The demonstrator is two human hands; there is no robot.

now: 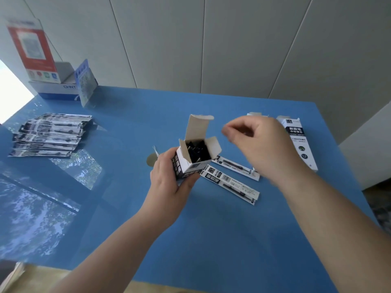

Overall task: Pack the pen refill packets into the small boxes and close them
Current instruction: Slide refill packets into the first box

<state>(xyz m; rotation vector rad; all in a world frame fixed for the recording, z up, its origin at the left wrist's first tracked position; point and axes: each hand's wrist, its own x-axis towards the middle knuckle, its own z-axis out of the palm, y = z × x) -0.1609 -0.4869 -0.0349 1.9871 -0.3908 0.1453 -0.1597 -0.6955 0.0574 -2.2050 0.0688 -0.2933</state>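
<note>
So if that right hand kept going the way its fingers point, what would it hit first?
Probably the raised lid flap of the open white-and-black cardboard box; the right hand points left toward it, though depth is unclear.
</note>
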